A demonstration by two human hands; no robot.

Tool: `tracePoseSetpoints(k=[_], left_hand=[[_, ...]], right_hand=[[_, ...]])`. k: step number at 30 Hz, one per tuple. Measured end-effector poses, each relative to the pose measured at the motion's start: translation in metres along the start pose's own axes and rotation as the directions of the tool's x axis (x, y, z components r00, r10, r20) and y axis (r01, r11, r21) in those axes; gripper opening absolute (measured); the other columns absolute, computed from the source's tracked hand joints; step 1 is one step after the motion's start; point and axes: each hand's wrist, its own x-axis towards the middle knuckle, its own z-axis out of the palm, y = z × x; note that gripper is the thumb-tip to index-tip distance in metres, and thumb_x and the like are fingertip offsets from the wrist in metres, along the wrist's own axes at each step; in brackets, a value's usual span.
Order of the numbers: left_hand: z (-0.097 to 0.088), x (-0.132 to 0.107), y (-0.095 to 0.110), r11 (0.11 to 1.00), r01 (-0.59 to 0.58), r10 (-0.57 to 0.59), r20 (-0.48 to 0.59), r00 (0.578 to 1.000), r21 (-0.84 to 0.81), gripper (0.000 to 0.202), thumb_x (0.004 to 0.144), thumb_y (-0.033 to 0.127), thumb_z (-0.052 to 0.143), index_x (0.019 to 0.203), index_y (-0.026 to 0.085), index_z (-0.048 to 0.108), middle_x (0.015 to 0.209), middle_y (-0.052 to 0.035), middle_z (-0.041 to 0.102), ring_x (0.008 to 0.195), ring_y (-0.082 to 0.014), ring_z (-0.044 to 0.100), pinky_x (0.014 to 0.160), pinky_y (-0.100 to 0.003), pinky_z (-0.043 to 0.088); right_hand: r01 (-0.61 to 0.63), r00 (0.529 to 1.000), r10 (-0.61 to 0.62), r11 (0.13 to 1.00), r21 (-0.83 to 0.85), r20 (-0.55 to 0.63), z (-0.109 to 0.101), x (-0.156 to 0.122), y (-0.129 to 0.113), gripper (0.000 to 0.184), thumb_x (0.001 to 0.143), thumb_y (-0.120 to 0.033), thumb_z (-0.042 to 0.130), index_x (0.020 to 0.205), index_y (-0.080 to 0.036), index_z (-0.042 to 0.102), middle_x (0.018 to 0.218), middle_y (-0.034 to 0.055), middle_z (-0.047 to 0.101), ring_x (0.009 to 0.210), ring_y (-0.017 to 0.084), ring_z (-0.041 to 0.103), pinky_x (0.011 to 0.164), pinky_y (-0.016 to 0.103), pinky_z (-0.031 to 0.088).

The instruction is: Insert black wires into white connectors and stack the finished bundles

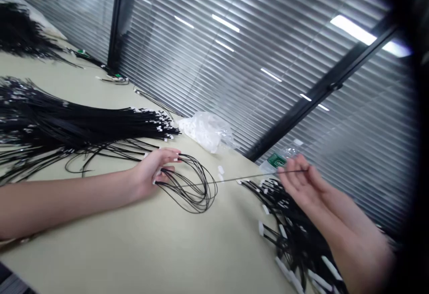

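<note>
My left hand [149, 173] is closed around a bundle of thin black cables [205, 184], bent into loops that stick out to its right. Small white connectors show between its fingers. One single black cable [234, 178] runs taut from the looped bundle across to my right hand [318, 200], whose thumb and finger pinch it while the other fingers are loosely curled. Both hands are raised over the pale tabletop [187, 249]. The cable's tip at my right fingers is too blurred to make out.
A thick pile of black cables with white ends [100, 122] lies at left, another dark pile [20, 30] behind it. More connector-ended cables [301, 227] lie under my right hand. A clear plastic bag [208, 131] rests near the back edge, against a slatted blind [214, 61].
</note>
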Motion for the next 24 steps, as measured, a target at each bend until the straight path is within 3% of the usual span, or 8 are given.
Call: tracePoseSetpoints(k=[2, 4, 7, 10, 13, 15, 17, 24], left_hand=[[0.001, -0.003, -0.002, 0.999, 0.041, -0.041, 0.023, 0.999, -0.006, 0.027, 0.064, 0.018, 0.065, 0.09, 0.015, 0.06, 0.084, -0.0041, 0.056, 0.05, -0.0061, 0.04, 0.032, -0.014, 0.015], [0.002, -0.007, -0.005, 0.997, 0.074, -0.073, 0.053, 0.996, -0.006, 0.024, 0.064, 0.021, 0.064, 0.088, 0.016, 0.059, 0.083, -0.0023, 0.055, 0.05, -0.0058, 0.039, 0.033, -0.014, 0.015], [0.007, -0.016, -0.007, 0.994, 0.107, -0.109, 0.108, 0.988, 0.023, 0.021, 0.065, 0.021, 0.064, 0.085, 0.018, 0.059, 0.083, -0.0003, 0.055, 0.051, -0.0055, 0.04, 0.032, -0.014, 0.015], [0.014, -0.027, -0.007, 0.982, 0.161, -0.177, 0.182, 0.967, 0.102, 0.019, 0.065, 0.019, 0.063, 0.083, 0.018, 0.059, 0.076, 0.001, 0.055, 0.046, -0.0043, 0.035, 0.032, -0.014, 0.014], [0.022, -0.038, -0.005, 0.962, 0.188, -0.244, 0.318, 0.916, 0.196, 0.015, 0.066, 0.015, 0.06, 0.081, 0.019, 0.057, 0.073, -0.0003, 0.058, 0.043, -0.0044, 0.029, 0.031, -0.016, 0.012], [0.025, -0.043, -0.004, 0.959, 0.18, -0.255, 0.395, 0.882, 0.217, 0.014, 0.066, 0.011, 0.058, 0.078, 0.019, 0.056, 0.072, -0.0012, 0.059, 0.042, -0.0047, 0.028, 0.031, -0.017, 0.01], [0.026, -0.047, -0.004, 0.959, 0.182, -0.262, 0.437, 0.86, 0.218, 0.015, 0.065, 0.008, 0.055, 0.076, 0.019, 0.057, 0.069, -0.0015, 0.059, 0.041, -0.0049, 0.028, 0.031, -0.018, 0.008], [0.025, -0.052, -0.012, 0.957, 0.236, -0.286, 0.437, 0.853, 0.167, 0.012, 0.066, 0.01, 0.058, 0.074, 0.018, 0.061, 0.07, -0.0047, 0.063, 0.041, -0.0049, 0.031, 0.031, -0.016, 0.009]], right_hand=[[-0.022, 0.997, 0.02, 0.999, 0.031, 0.071, 0.007, -0.011, 0.007, 0.028, 0.088, -0.014, 0.041, 0.113, -0.023, 0.05, 0.062, -0.0045, 0.043, 0.052, 0.004, 0.047, 0.051, 0.015, 0.048], [0.018, 0.988, 0.001, 0.993, -0.114, 0.156, 0.014, -0.022, 0.018, 0.021, 0.085, -0.016, 0.048, 0.104, -0.021, 0.053, 0.056, -0.0065, 0.033, 0.044, 0.004, 0.033, 0.038, 0.013, 0.036], [0.151, 0.974, -0.072, 0.912, -0.381, 0.216, 0.026, -0.037, 0.04, 0.004, 0.083, -0.023, 0.053, 0.083, -0.018, 0.052, 0.062, -0.0034, 0.041, 0.051, 0.005, 0.033, 0.043, 0.014, 0.035], [0.231, 0.936, -0.007, 0.768, -0.597, 0.352, 0.039, -0.051, 0.063, 0.005, 0.087, -0.025, 0.047, 0.084, -0.022, 0.048, 0.069, -0.0016, 0.051, 0.058, 0.007, 0.038, 0.053, 0.017, 0.038], [0.522, 0.792, 0.045, 0.465, -0.715, 0.608, 0.044, -0.065, 0.081, 0.007, 0.087, -0.019, 0.047, 0.088, -0.023, 0.052, 0.08, 0.0, 0.055, 0.07, 0.009, 0.048, 0.061, 0.02, 0.04], [0.743, 0.644, -0.007, 0.245, -0.623, 0.765, 0.045, -0.074, 0.089, 0.018, 0.084, -0.01, 0.049, 0.095, -0.022, 0.055, 0.084, 0.0004, 0.056, 0.075, 0.01, 0.05, 0.065, 0.021, 0.041], [0.836, 0.548, -0.103, 0.088, -0.541, 0.83, 0.043, -0.082, 0.093, 0.025, 0.081, -0.005, 0.05, 0.101, -0.02, 0.054, 0.081, -0.0001, 0.057, 0.071, 0.01, 0.051, 0.062, 0.021, 0.041], [0.898, 0.39, -0.152, -0.157, -0.412, 0.908, 0.04, -0.093, 0.092, 0.017, 0.081, -0.006, 0.049, 0.091, -0.017, 0.056, 0.073, 0.0002, 0.059, 0.06, 0.01, 0.054, 0.059, 0.022, 0.045]])
